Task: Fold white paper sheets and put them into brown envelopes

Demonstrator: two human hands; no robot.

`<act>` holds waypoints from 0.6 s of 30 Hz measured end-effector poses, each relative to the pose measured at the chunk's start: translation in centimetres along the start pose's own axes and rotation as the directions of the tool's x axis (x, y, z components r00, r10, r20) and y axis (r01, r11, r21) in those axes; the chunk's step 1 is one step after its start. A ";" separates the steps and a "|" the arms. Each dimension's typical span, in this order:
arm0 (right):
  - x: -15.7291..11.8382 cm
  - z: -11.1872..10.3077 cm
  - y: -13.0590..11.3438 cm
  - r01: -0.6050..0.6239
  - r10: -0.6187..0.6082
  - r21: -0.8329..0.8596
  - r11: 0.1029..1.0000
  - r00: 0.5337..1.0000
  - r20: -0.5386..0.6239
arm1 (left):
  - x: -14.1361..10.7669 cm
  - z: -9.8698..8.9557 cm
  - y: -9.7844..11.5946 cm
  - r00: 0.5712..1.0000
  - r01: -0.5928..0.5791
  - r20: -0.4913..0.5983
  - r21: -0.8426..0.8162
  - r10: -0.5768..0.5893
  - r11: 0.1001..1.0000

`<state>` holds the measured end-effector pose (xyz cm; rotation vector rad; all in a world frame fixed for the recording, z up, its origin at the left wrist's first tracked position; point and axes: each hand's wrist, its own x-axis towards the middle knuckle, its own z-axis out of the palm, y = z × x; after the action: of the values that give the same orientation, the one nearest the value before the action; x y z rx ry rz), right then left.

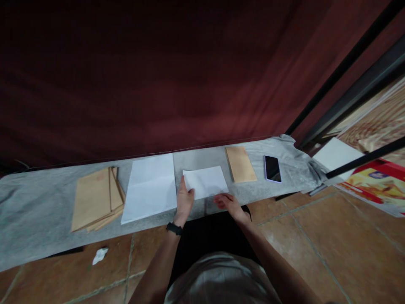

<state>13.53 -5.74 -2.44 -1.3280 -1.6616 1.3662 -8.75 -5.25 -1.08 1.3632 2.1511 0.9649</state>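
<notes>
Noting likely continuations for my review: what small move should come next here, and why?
I'd judge the right hand should press the near edge of the small white sheet flat: it is already by that edge, towards the right corner, while the left hand is at the left edge, placed to steady it.

The left forearm [160, 265] enters from seven o'clock; the left hand [185, 201] has its index finger [182, 183] straight toward twelve, the thumb [191, 193] spread apart. The right forearm [268, 251] enters from five o'clock, the right hand [231, 205] with its fingers [220, 199] loosely bent toward nine.
</notes>
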 end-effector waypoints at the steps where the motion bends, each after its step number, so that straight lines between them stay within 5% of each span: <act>1: 0.0 -0.2 -0.1 0.042 -0.045 -0.060 0.997 0.998 -0.045 | -0.3 0.0 0.2 1.000 -0.024 -0.011 0.073 0.024 0.997; 3: 0.3 -0.3 -0.6 0.171 -0.202 -0.271 0.947 0.975 -0.092 | -1.1 0.1 0.9 0.995 -0.071 -0.056 0.237 0.087 0.969; 7: 1.3 0.6 -1.2 0.323 -0.424 -0.681 0.658 0.905 0.020 | -3.0 1.4 1.9 0.959 -0.230 -0.045 0.453 0.279 0.862; 12: 1.8 2.4 -0.1 0.342 -0.441 -0.786 0.514 0.892 0.099 | -4.3 3.5 0.9 0.877 -0.480 0.242 0.388 0.416 0.787; 18: 1.7 1.7 2.1 0.250 -0.467 -0.861 0.443 0.884 0.017 | -4.6 3.5 -0.7 0.885 -0.459 0.189 0.498 0.424 0.736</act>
<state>12.14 -4.75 -5.16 -1.3805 -2.3841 0.0302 -4.88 -8.41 -4.01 2.2214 2.1740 0.4509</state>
